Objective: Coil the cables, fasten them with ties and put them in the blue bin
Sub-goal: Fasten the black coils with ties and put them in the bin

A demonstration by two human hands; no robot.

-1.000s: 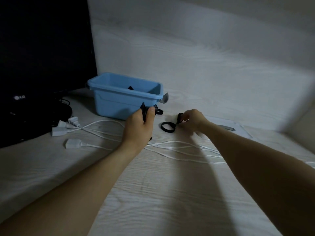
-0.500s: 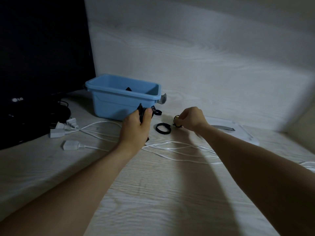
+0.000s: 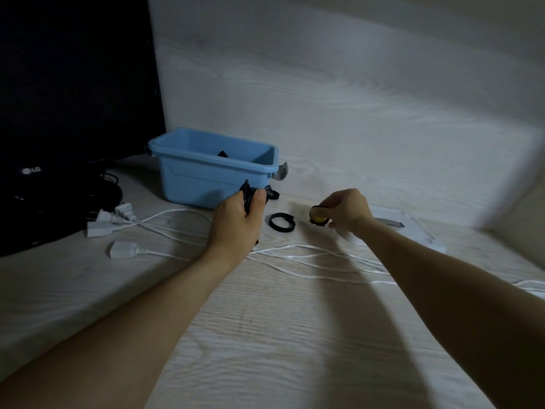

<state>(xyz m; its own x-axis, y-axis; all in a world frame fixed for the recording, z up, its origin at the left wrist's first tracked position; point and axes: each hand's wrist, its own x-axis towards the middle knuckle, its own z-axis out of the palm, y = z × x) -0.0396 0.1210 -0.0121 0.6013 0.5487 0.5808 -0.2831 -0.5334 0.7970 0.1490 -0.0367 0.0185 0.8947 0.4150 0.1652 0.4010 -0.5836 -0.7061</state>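
Monitor fills the table's far-left corner; white plugs lie before it. The blue bin stands behind the left hand, which grips a coiled black cable. A looped tie lies between the hands. The right hand, nearer the ties, pinches a second tie, now lifted clear, where a second ago it touched the loop

Home or office desk corner: pale wood-grain desk, LG monitor, white plugs.
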